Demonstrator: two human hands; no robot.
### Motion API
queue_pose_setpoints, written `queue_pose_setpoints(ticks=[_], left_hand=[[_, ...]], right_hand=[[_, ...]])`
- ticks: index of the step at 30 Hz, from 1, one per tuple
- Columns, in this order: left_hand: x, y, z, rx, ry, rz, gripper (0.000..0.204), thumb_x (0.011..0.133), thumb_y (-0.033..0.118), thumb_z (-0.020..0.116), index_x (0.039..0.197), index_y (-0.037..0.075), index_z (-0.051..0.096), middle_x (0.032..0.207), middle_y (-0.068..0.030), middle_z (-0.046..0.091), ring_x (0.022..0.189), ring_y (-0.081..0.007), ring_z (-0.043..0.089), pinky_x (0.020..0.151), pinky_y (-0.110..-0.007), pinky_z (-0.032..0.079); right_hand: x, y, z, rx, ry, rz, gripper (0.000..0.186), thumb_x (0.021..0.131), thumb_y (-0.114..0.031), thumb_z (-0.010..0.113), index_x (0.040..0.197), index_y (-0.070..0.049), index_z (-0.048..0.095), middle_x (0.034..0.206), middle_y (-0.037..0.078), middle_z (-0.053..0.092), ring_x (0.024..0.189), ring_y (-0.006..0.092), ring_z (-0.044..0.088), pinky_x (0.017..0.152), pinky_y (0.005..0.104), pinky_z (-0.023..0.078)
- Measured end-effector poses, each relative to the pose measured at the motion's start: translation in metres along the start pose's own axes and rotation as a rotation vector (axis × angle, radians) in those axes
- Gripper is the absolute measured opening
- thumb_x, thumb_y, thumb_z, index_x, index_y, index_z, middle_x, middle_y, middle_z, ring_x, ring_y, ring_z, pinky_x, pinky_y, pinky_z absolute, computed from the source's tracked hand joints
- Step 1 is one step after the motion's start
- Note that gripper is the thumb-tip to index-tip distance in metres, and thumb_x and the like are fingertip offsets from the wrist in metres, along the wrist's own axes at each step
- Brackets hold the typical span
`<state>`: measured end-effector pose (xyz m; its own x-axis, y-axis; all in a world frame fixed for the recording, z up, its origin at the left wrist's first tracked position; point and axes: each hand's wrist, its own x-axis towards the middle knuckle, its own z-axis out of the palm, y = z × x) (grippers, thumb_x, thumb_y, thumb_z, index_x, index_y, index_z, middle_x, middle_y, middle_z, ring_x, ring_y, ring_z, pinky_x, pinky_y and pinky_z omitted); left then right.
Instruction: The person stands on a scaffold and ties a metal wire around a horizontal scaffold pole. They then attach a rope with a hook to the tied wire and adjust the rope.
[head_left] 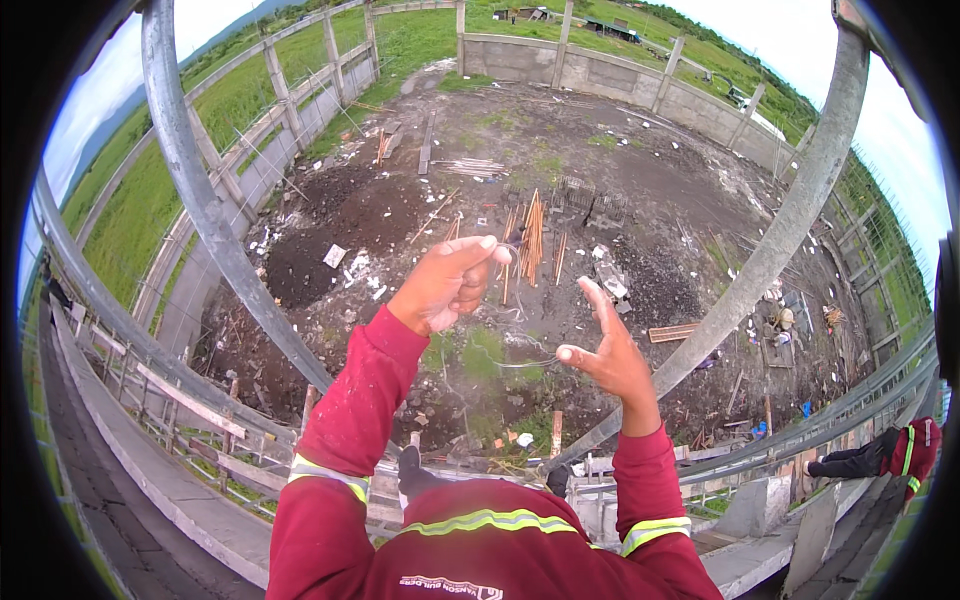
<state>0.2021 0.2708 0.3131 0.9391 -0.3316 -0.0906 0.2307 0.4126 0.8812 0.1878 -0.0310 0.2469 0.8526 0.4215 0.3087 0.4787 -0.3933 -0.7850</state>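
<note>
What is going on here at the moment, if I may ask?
A person in a maroon shirt is up above a muddy yard, with metal poles to either side. The left hand is curled and seems to pinch a thin wire; the right hand is open, its thumb near the wire's loop. Another person is off to the right.

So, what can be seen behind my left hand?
Past your left hand lies dark, muddy ground, far below; orange-brown poles show just right of its fingertips. Whatever lies directly behind the hand is covered, so I cannot tell.
</note>
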Motion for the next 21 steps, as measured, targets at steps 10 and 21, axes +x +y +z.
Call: queue_pose_setpoints(ticks=[10,21], left_hand=[[-0.048,0.036,-0.009,0.462,-0.045,-0.237,0.032,0.108,0.034,0.057,0.108,0.005,0.069,0.06,0.0098,0.038,0.048,-0.0026,0.03,0.045,-0.022,0.025],[-0.078,-0.061,0.004,-0.241,-0.189,0.437,0.044,0.11,0.044,0.046,0.115,0.006,0.066,0.061,0.0055,0.042,0.063,-0.0167,0.055,0.122,-0.055,0.031]], right_hand=[[0.092,-0.037,-0.004,-0.155,-0.096,-0.434,0.033,0.102,-0.035,0.064,0.093,-0.004,0.063,0.071,0.015,0.062,0.068,0.0317,0.065,0.063,0.0428,0.049],[0.076,-0.062,-0.014,0.194,0.208,-0.398,0.031,0.104,-0.027,0.064,0.086,-0.004,0.057,0.068,0.001,0.054,0.061,0.0109,0.052,0.056,0.0296,0.042]])
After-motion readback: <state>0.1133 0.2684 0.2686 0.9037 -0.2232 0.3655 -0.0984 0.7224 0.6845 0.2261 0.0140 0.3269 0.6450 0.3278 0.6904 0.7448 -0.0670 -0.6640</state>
